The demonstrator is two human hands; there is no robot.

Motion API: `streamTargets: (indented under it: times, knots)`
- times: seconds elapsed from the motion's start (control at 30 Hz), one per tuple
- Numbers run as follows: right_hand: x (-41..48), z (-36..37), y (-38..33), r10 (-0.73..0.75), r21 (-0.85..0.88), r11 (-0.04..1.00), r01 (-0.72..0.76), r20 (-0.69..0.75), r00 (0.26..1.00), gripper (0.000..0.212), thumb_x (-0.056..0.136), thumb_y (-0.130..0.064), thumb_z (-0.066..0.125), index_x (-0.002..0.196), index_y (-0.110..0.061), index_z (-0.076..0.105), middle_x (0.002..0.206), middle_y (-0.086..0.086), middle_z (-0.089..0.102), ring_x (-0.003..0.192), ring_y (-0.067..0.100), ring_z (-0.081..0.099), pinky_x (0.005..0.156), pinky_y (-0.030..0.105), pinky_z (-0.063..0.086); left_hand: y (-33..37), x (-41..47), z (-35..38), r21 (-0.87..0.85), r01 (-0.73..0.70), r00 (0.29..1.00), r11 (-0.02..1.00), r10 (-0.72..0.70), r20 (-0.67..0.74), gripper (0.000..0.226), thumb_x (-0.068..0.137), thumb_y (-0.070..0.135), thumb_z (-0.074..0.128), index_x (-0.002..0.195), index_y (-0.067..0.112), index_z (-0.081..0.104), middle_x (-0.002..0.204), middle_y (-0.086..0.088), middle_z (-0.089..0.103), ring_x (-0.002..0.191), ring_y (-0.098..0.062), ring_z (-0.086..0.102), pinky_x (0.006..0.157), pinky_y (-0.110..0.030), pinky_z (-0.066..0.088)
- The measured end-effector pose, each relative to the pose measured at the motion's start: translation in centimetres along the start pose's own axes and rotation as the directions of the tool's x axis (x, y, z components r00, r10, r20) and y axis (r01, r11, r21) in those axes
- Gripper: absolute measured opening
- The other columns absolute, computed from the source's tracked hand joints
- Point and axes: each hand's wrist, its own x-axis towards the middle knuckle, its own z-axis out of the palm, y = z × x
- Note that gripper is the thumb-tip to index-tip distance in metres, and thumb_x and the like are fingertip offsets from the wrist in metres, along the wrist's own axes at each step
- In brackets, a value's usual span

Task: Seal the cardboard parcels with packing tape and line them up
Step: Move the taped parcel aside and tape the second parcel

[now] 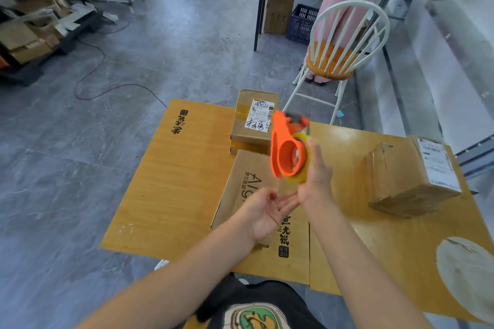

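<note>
1. The right hand (316, 171) is gripping the orange tape dispenser (284, 149), fingers through its ring, raised above the near box (240, 181)
2. The left hand (264, 211) is hovering open, palm up, just below it

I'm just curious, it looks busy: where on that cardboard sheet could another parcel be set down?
Widest bare patch: the cardboard sheet left of the printed box. A narrower strip lies between that box and the right parcel. Crowded: the middle, where the far parcel sits behind the printed box, under the left hand, right hand and tape dispenser.
</note>
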Motion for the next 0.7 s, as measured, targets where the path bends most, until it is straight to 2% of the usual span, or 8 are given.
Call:
streamTargets:
  times: [0.07,0.13,0.23,0.33,0.4,0.53,0.6,0.7]
  knots:
    - [0.7,0.3,-0.7,-0.049,0.013,0.999,0.049,-0.05,0.998,0.036,0.066,-0.052,0.077,0.081,-0.021,0.067,0.079,-0.005,0.067,0.077,0.016,0.06,0.087,0.04,0.05,-1.7,-0.5,-0.3,-0.016,0.056,0.998,0.998,-0.056,-0.007,0.037,0.105,0.004,0.025,0.078,-0.002,0.049,0.107,-0.034,0.065,0.085,-0.041,0.069,0.069,-0.044,0.06]
    - [1.1,-0.1,-1.8,-0.118,-0.079,0.99,0.116,-0.018,0.993,0.031,0.07,-0.05,0.077,0.075,-0.022,0.065,0.074,-0.007,0.065,0.073,0.012,0.058,0.077,0.033,0.049,-2.2,-0.8,-0.9,0.036,0.087,0.996,0.996,-0.086,-0.006,0.041,0.107,0.008,0.026,0.082,-0.008,0.054,0.109,-0.034,0.067,0.095,-0.043,0.069,0.073,-0.044,0.061]
    - [1.2,-1.7,-2.3,-0.296,-0.314,0.894,0.321,0.125,0.947,0.023,0.091,-0.032,0.069,0.071,-0.02,0.065,0.06,-0.01,0.058,0.053,0.0,0.052,0.053,0.015,0.043,0.4,-0.8,-2.0,0.174,-0.035,0.997,0.984,0.046,-0.062,0.012,0.107,0.015,0.036,0.101,0.007,0.043,0.114,-0.028,0.068,0.104,-0.038,0.07,0.077,-0.038,0.062]
    - [1.8,-4.2,-1.3,-0.376,-0.503,0.733,0.457,0.261,0.889,0.029,0.093,-0.034,0.066,0.072,-0.014,0.065,0.058,0.005,0.054,0.054,0.01,0.048,0.051,0.022,0.04,3.4,-1.1,-3.1,0.314,-0.143,0.976,0.939,0.187,-0.114,0.022,0.106,0.02,0.04,0.112,0.002,0.05,0.112,-0.024,0.071,0.102,-0.034,0.071,0.081,-0.04,0.06]
    - [2.7,-6.2,0.0,-0.372,-0.606,0.649,0.46,0.274,0.887,0.033,0.093,-0.034,0.066,0.071,-0.009,0.064,0.061,0.012,0.057,0.054,0.013,0.046,0.054,0.028,0.038,4.6,-1.6,-3.5,0.442,-0.18,0.954,0.879,0.266,-0.139,0.026,0.107,0.022,0.04,0.119,0.002,0.051,0.109,-0.021,0.072,0.099,-0.034,0.072,0.08,-0.042,0.061]
    - [3.7,-10.2,3.6,-0.342,-0.831,0.391,0.395,0.267,0.901,0.049,0.09,-0.042,0.065,0.055,-0.014,0.044,0.047,-0.004,0.041,0.046,0.012,0.037,0.05,0.027,0.027,5.7,-2.3,-4.5,0.615,-0.222,0.889,0.756,0.417,-0.191,0.025,0.106,0.02,0.042,0.117,0.001,0.053,0.102,-0.017,0.075,0.091,-0.033,0.074,0.085,-0.048,0.059]
    - [4.0,-12.0,5.4,-0.362,-0.923,0.212,0.322,0.232,0.903,0.053,0.089,-0.044,0.065,0.055,-0.014,0.038,0.047,-0.004,0.037,0.045,0.015,0.034,0.049,0.027,0.022,5.7,-2.6,-4.9,0.629,-0.221,0.881,0.745,0.429,-0.198,0.024,0.106,0.02,0.042,0.115,0.001,0.054,0.101,-0.016,0.075,0.09,-0.034,0.074,0.09,-0.052,0.057]
    - [3.9,-14.1,7.4,-0.385,-0.968,0.046,0.247,0.211,0.898,0.052,0.087,-0.038,0.07,0.055,-0.015,0.036,0.045,-0.003,0.035,0.043,0.017,0.033,0.047,0.026,0.019,5.4,-3.0,-5.2,0.67,-0.19,0.895,0.717,0.407,-0.182,0.025,0.106,0.023,0.042,0.114,0.004,0.056,0.101,-0.014,0.076,0.09,-0.032,0.075,0.088,-0.05,0.058]
